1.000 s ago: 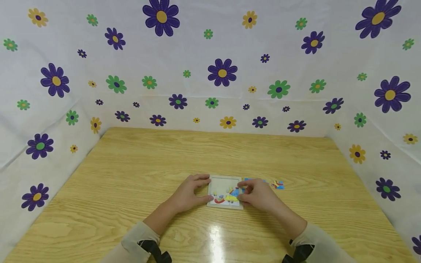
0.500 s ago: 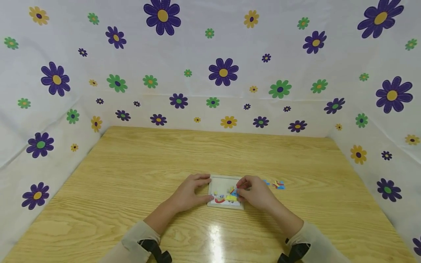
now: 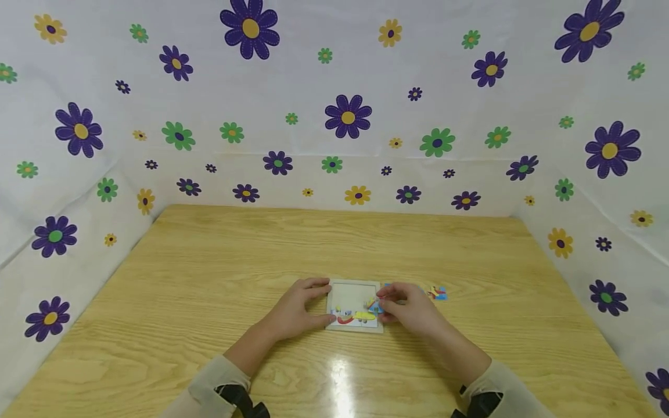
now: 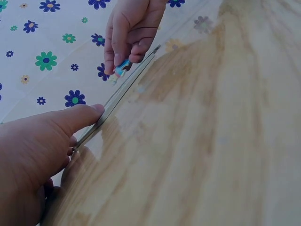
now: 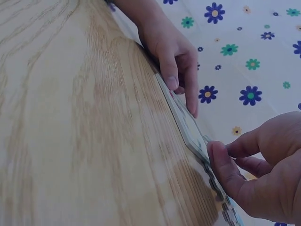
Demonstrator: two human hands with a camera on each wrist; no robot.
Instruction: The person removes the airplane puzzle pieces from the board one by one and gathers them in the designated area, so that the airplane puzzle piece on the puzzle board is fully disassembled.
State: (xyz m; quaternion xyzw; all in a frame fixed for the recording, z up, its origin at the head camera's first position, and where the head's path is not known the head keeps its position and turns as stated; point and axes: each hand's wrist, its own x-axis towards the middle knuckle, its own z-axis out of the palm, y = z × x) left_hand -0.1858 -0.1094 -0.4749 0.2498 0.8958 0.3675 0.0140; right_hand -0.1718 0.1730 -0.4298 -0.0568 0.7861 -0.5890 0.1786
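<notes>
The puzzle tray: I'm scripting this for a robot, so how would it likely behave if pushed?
The puzzle tray lies flat and low on the table, so it would probably slide rather than tip. Its straight edges suggest a stiff board. Looking thin, it is likely light.

Not a Readable Word in Play

Scanning now, head view first, then over to both wrist views: no lettering, label, brand, number or sign legible anywhere.
</notes>
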